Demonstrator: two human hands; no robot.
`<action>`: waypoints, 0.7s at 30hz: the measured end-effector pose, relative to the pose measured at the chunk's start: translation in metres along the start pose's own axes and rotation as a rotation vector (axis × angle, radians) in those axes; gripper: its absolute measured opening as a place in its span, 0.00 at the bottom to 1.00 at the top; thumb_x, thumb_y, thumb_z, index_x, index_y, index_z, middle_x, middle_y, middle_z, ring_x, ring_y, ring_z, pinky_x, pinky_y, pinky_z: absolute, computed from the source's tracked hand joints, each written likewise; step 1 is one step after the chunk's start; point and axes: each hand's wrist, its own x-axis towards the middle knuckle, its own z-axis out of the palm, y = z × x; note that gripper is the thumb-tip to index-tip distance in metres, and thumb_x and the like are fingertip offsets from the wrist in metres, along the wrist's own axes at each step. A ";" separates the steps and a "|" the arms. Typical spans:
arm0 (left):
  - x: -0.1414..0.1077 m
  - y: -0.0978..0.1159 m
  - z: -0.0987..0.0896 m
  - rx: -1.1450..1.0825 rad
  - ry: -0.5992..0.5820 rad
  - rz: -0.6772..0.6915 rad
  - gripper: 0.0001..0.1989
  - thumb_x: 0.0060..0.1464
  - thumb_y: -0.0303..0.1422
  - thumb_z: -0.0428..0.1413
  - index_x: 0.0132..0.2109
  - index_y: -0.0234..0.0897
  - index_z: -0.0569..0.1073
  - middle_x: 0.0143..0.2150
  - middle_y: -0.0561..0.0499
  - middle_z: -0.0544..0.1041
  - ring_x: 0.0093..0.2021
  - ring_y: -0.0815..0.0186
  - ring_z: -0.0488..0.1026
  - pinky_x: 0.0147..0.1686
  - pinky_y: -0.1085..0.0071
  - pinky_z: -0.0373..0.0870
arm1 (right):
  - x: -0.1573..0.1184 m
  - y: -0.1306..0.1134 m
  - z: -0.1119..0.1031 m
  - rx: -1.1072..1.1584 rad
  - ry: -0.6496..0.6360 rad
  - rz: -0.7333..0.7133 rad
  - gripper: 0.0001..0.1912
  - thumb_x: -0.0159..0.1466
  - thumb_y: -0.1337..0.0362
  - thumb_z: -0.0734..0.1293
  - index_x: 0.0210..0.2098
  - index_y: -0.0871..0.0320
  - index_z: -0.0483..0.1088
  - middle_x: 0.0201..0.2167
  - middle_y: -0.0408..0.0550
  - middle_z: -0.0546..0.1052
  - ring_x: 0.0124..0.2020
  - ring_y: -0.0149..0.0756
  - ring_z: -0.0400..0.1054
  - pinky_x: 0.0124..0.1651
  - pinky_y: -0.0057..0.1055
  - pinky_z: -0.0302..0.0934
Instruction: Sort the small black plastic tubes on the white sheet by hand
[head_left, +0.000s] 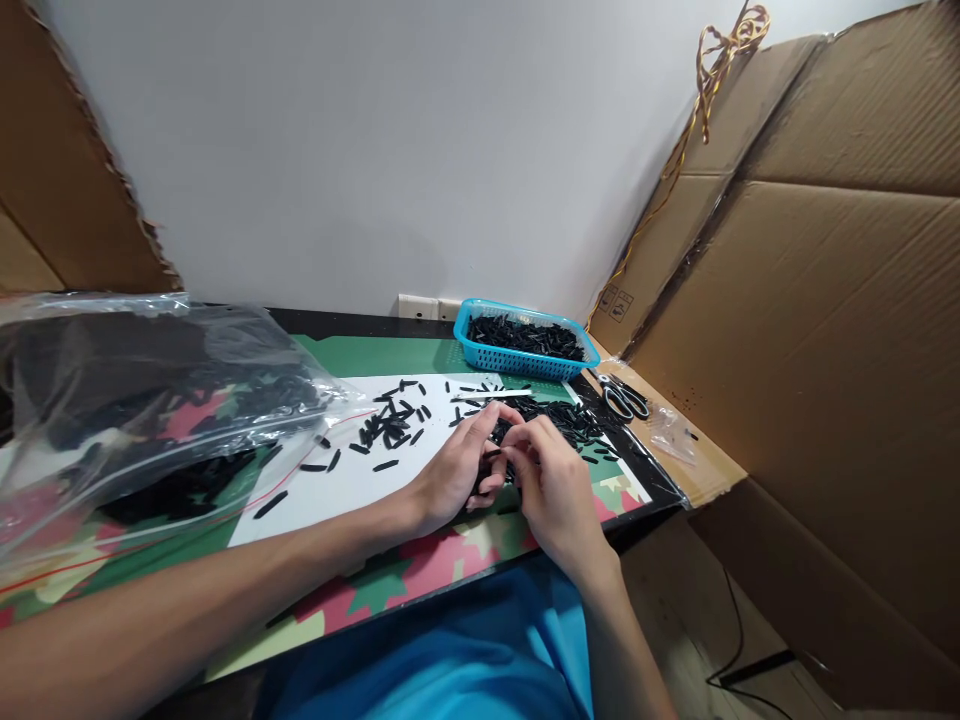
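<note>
My left hand (465, 460) is curled at the front of the table, with a short black strip (492, 453) showing at its fingers. More black pieces seem to sit under its palm, partly hidden. Close against it, my right hand (553, 485) pinches the end of the same strip between thumb and fingertips. Behind both hands lies a pile of black strips (574, 422), too small to name by kind. Further left, loose black strips (388, 425) are scattered over a white sheet (300, 505).
A blue basket (517, 362) full of black strips stands against the wall. Scissors (624, 398) and a small clear bag (671, 432) lie at the right edge. At the left is a large clear zip bag (172, 420) with black contents. Cardboard (825, 300) walls the right side.
</note>
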 end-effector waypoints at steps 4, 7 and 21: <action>0.000 0.001 -0.001 0.017 -0.021 0.030 0.20 0.70 0.53 0.49 0.43 0.41 0.65 0.17 0.63 0.59 0.15 0.75 0.49 0.14 0.82 0.51 | 0.003 0.004 -0.008 0.157 0.161 0.055 0.08 0.76 0.64 0.62 0.40 0.53 0.70 0.37 0.45 0.73 0.31 0.35 0.69 0.36 0.32 0.63; -0.001 0.001 0.001 0.018 -0.052 0.047 0.18 0.67 0.48 0.54 0.37 0.40 0.63 0.20 0.63 0.59 0.17 0.76 0.50 0.14 0.83 0.51 | 0.004 0.007 -0.011 0.242 0.203 0.092 0.07 0.76 0.62 0.64 0.40 0.54 0.70 0.36 0.44 0.72 0.27 0.32 0.68 0.33 0.31 0.62; -0.003 -0.002 -0.001 0.089 -0.095 0.086 0.17 0.71 0.49 0.51 0.38 0.42 0.62 0.19 0.63 0.59 0.17 0.76 0.48 0.16 0.82 0.50 | 0.003 0.008 -0.012 0.330 0.143 0.161 0.07 0.74 0.59 0.66 0.40 0.54 0.72 0.28 0.42 0.74 0.26 0.33 0.69 0.30 0.30 0.62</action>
